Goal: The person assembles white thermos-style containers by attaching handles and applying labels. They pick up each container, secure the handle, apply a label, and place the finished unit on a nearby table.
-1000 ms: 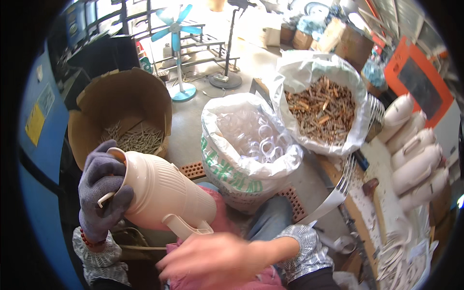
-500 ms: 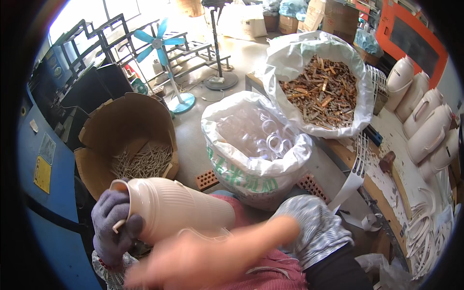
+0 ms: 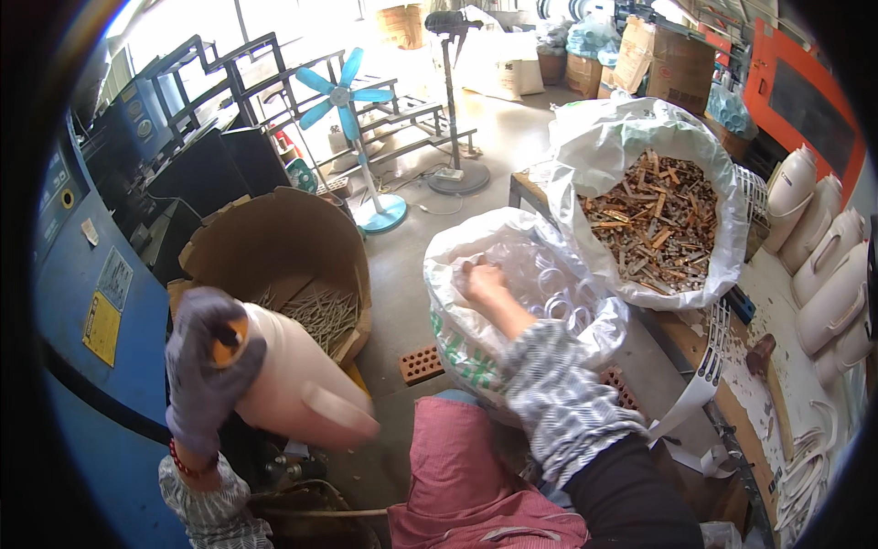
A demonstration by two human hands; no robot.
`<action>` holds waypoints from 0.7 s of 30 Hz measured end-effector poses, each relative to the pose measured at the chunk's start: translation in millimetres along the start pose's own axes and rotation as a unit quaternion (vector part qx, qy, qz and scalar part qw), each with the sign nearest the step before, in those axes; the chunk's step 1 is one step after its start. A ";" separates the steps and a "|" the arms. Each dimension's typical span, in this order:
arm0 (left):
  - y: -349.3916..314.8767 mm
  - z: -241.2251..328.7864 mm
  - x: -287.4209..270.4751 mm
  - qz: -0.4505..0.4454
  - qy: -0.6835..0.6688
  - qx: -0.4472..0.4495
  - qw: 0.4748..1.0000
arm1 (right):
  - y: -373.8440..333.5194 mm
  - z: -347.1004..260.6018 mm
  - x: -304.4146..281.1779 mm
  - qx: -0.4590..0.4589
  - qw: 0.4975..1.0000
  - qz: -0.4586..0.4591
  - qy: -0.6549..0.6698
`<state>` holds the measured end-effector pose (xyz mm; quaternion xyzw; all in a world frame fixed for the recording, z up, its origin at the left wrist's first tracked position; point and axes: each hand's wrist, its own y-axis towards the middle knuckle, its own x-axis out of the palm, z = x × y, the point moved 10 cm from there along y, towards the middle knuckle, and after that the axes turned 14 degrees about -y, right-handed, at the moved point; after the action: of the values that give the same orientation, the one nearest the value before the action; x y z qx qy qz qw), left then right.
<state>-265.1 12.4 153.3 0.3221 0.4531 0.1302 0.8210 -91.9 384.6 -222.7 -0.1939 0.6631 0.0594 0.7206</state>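
Left hand [image 3: 208, 371] clutches beige jug [image 3: 294, 377]
Its length slants down rightward from that grip; right hand [image 3: 485, 285] farther off, hold unclear.

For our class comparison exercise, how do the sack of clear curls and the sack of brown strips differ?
The curl sack holds clear plastic curls; the strip sack holds straighter brown strips. The right hand reaches into the curl sack; no hand is in the strip sack. The curl sack stands nearer, the strip sack farther right. Both are white and open-topped.
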 end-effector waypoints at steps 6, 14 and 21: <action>-11.6 -11.8 -38.8 0.045 0.311 0.149 0.938 | -91.9 74.1 -68.8 -0.049 0.981 0.171 0.077; -11.3 83.3 1.0 0.065 -0.143 0.164 0.974 | -128.8 136.6 -78.9 0.055 0.984 0.166 0.034; -44.7 190.7 153.4 -0.148 -0.456 0.261 0.838 | -184.7 139.4 -83.2 -0.105 0.937 0.080 0.324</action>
<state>-25.5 -22.2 95.9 0.4768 0.0864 -0.2778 0.8295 91.9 279.3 -98.0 -0.2237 0.8639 0.1196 0.4351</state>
